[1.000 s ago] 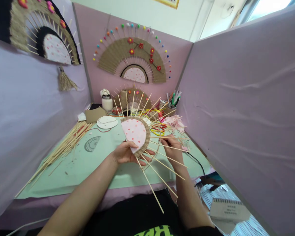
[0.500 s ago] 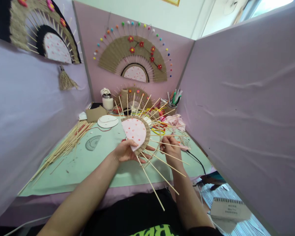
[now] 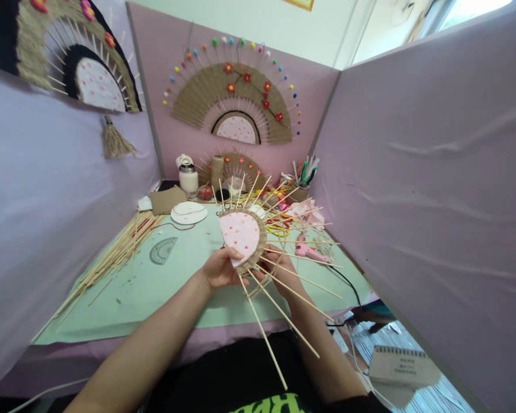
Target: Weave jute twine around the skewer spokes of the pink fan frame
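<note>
A half-round fan frame [image 3: 242, 234] is tilted above the table, with pink dotted fabric in the middle, a twine-wound rim [image 3: 263, 235] and thin bamboo sticks [image 3: 290, 287] fanning out. My left hand [image 3: 224, 267] grips its lower corner, thumb on the fabric and fingers underneath. My right hand [image 3: 282, 268] is closed among the sticks by the lower right of the rim, partly behind them, its fingertips half hidden. A loose loop of thin twine [image 3: 258, 287] hangs at the sticks between the hands and appears to run to the right fingers.
A pink glue gun [image 3: 312, 252] with a black cord lies right of the fan. Behind are scissors [image 3: 277, 230], crumpled pink fabric [image 3: 307, 213] and a twine spool [image 3: 217, 171]. Bamboo sticks [image 3: 112, 249] and a protractor [image 3: 162, 250] lie left. Partition walls [image 3: 413, 172] enclose the table.
My right hand has moved left and slightly down, from out along the sticks to the fan's rim. The fan has shifted a little right and down, uncovering the glue gun.
</note>
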Demonstrator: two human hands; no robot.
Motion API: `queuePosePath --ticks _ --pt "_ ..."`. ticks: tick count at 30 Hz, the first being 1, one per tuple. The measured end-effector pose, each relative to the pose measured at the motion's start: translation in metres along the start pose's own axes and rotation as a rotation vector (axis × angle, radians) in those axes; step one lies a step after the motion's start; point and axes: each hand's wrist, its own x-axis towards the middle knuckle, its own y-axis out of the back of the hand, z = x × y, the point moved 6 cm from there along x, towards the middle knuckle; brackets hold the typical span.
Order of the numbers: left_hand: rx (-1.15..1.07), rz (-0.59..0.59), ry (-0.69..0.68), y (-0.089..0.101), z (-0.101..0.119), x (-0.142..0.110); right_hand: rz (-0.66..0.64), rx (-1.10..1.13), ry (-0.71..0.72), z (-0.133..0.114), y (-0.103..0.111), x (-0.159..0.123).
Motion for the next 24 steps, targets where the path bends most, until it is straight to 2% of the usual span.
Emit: queuePosePath --ticks 3,6,8,9,12,14,18,24 --pt "0.006 0.022 -0.047 -0.002 0.006 -0.001 0.061 -0.101 0.094 -0.005 0.008 0.0" --pt "-0.002 0.081 -0.229 -0.004 0.026 -0.005 0.316 -0.27 0.256 -0.017 0.029 -0.006" --pt "-0.01 0.131 -0.357 -0.005 0.04 -0.01 0.405 -0.313 0.311 -0.023 0.036 -0.013" --pt "-0.014 0.158 -0.402 -0.004 0.045 -0.012 0.375 -0.297 0.307 -0.025 0.034 -0.015" --pt "-0.023 0.233 -0.456 -0.002 0.051 -0.016 0.091 -0.158 0.203 -0.024 0.012 -0.019" --pt "-0.023 0.259 -0.453 -0.001 0.051 -0.016 -0.047 -0.074 0.133 -0.022 -0.004 -0.023" --pt "0.003 0.234 -0.428 -0.002 0.047 -0.013 -0.103 0.013 0.073 -0.018 -0.019 -0.026" --pt "0.019 0.179 -0.412 -0.006 0.044 -0.01 -0.111 -0.027 0.018 -0.01 -0.022 -0.024"
